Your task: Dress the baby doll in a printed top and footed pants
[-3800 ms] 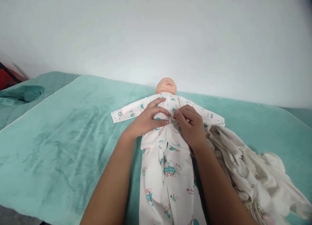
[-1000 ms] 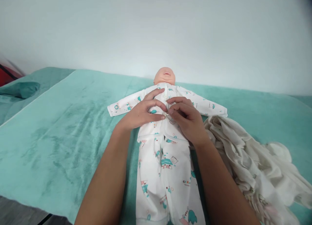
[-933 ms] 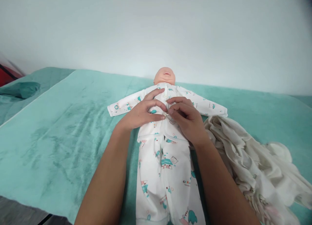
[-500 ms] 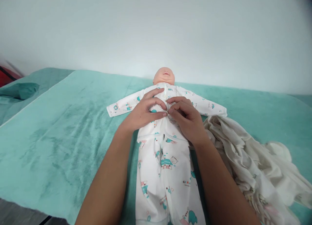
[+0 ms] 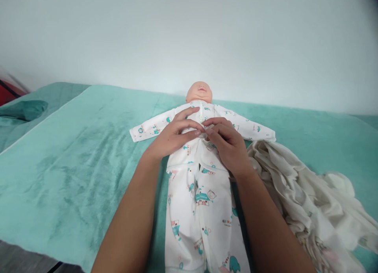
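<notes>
A baby doll (image 5: 199, 92) lies on its back, its head toward the wall and its sleeves spread to both sides. It wears a white printed baby shirt (image 5: 180, 158) and matching trousers (image 5: 183, 210). At the middle of the shirt's front placket, my left hand (image 5: 178, 133) pinches the cloth between thumb and index finger, other fingers resting on the chest. My right hand (image 5: 226, 141) grips the placket edge from the other side, its fingertips meeting the left ones. Whatever fastening lies between the fingertips is hidden. A small button shows higher on the placket.
A crumpled off-white cloth (image 5: 313, 198) lies to the right of the doll. Teal plush fabric (image 5: 73, 178) covers the table, with folds at the far left. The white wall (image 5: 189, 36) rises behind, and a red object (image 5: 8, 95) shows at the left edge.
My fingertips have shifted slightly on the placket, the left thumb a little up and to the left. Both hands stay on the shirt front; the doll lies as before.
</notes>
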`<state>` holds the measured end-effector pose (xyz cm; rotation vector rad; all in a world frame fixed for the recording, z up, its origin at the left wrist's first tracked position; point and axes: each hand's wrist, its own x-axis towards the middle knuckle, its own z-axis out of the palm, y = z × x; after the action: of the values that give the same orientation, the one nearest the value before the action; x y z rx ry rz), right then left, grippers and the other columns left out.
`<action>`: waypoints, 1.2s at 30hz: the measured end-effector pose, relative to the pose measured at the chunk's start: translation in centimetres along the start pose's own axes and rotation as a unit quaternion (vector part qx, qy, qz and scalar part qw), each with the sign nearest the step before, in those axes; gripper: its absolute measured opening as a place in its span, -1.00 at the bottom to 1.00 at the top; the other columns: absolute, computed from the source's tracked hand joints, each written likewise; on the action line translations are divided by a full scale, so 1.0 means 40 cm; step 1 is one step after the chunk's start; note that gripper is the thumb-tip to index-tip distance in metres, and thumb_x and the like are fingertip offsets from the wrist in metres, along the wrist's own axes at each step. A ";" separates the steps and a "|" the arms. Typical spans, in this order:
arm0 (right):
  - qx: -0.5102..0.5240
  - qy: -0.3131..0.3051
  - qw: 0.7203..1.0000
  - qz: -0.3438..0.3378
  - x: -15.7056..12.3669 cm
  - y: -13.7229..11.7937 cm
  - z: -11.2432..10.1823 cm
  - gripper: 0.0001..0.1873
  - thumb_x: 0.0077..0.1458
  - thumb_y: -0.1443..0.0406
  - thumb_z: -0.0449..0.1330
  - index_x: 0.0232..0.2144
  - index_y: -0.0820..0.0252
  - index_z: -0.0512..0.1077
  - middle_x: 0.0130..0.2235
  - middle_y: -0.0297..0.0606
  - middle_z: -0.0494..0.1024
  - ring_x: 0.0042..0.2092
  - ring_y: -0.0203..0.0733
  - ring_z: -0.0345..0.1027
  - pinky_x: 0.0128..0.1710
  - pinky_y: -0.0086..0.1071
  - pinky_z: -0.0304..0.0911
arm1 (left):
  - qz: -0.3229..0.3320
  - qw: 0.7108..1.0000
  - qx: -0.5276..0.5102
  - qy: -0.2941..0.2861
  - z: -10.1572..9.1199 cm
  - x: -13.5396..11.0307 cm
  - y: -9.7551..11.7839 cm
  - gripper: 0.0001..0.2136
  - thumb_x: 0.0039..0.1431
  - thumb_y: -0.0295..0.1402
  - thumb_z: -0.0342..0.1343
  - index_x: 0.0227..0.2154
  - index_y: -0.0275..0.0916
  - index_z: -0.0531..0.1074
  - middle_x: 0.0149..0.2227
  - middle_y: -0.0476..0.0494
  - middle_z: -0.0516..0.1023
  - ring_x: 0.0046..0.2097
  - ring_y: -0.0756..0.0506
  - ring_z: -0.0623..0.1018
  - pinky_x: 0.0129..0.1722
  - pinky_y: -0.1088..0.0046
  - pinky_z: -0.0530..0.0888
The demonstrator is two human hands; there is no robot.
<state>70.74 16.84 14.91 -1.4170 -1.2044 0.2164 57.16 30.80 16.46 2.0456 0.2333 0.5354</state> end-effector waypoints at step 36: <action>-0.032 0.131 0.987 0.090 -0.005 0.007 0.014 -0.75 0.04 0.26 0.31 -0.50 0.09 0.28 0.13 -0.24 0.42 0.16 0.03 0.23 0.07 -0.05 0.20 | -0.096 0.949 -0.013 0.301 0.026 0.023 0.002 -0.80 -0.09 -0.55 0.10 -0.38 -0.14 0.36 -0.28 0.00 0.47 -0.16 -0.10 0.48 -0.06 0.35 0.42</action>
<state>70.40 17.11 14.41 -1.5589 -0.8759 0.1126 58.44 30.30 16.35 1.7587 0.7740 1.0233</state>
